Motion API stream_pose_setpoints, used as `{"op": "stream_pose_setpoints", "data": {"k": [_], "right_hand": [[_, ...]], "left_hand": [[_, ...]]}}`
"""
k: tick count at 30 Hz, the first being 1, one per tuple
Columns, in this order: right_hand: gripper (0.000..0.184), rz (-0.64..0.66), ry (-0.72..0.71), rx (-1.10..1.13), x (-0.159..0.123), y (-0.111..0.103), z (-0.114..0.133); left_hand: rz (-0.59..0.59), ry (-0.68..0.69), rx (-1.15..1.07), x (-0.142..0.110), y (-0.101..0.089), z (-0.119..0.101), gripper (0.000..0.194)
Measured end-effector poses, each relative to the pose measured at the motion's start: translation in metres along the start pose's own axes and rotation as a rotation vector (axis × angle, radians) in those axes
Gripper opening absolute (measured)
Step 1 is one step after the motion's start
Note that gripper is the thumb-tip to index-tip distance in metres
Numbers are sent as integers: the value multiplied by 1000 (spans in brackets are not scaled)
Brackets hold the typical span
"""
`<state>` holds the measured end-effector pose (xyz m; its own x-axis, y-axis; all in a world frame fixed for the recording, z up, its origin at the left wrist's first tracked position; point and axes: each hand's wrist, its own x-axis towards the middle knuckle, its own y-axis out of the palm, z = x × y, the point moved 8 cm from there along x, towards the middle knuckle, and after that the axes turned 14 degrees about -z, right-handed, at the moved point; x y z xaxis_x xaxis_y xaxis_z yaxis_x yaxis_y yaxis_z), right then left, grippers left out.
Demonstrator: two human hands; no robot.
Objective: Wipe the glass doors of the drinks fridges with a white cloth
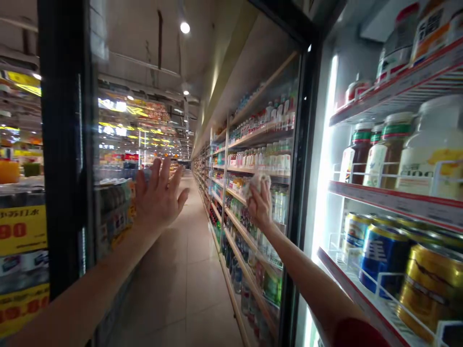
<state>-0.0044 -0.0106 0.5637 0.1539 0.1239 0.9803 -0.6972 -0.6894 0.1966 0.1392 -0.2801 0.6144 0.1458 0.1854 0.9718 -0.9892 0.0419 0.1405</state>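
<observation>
Pale cloth (263, 181) sits bunched against the glass door (202, 217), right of centre, its handler's right hand (258, 207) curled over it. Near mid-frame, the left hand (159, 200) is wide open, holding nothing; whether its palm meets the pane, I can't tell. Pressing seems the present step; sliding that wad would call for even pressure. Glossy glass shows an aisle and bottle shelves; lit cooler shelves (394, 200) fill the right side.

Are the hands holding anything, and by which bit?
The right hand holds a crumpled, pale cloth by its lower, near side; the top pokes out. The left hand holds nothing.
</observation>
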Motion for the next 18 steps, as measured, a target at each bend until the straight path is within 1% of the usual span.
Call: {"op": "stream_pose_setpoints", "data": {"k": [1,2,3,5,6,7,8,9,11,12,13,14,15,17,18], "right_hand": [[38,51,-47,12,-1,1,-1],[38,53,-36,-5,2,-2,-11],[39,5,23,-44,8,-9,-25],[44,-151,185,-137,26,-22,-53],[46,-205,234,-159,35,-25,-57],[47,-222,236,-155,42,-22,-52],[47,-213,194,-129,49,-16,-38],[46,-171,105,-81,52,-7,-18],[42,3,-178,58,50,13,32],[39,102,-309,117,45,21,50],[37,158,-361,141,44,24,56],[35,157,-325,125,49,23,49],[35,101,-219,78,60,19,32],[41,-96,67,-46,85,5,-12],[44,-178,173,-91,94,1,-28]], "left_hand": [[-7,-1,0,0,-1,-1,59],[-10,-2,-3,-1,-2,-2,58],[-11,-5,-9,-3,-3,-3,58],[-9,-15,-27,-5,-4,-4,57],[-6,-22,-40,-6,-3,-3,57],[-9,-28,-52,-6,-3,-3,58],[-18,-33,-61,-6,-3,-1,58],[-26,-36,-66,-5,-2,0,58],[-38,-26,-63,-5,0,2,57],[-41,-17,-55,-5,1,3,57],[-41,-10,-45,-5,2,4,57],[-42,-2,-34,-6,3,4,57],[-41,4,-24,-6,4,4,56],[-40,6,-7,-6,5,5,56],[-41,7,-4,-6,5,5,56]]}}
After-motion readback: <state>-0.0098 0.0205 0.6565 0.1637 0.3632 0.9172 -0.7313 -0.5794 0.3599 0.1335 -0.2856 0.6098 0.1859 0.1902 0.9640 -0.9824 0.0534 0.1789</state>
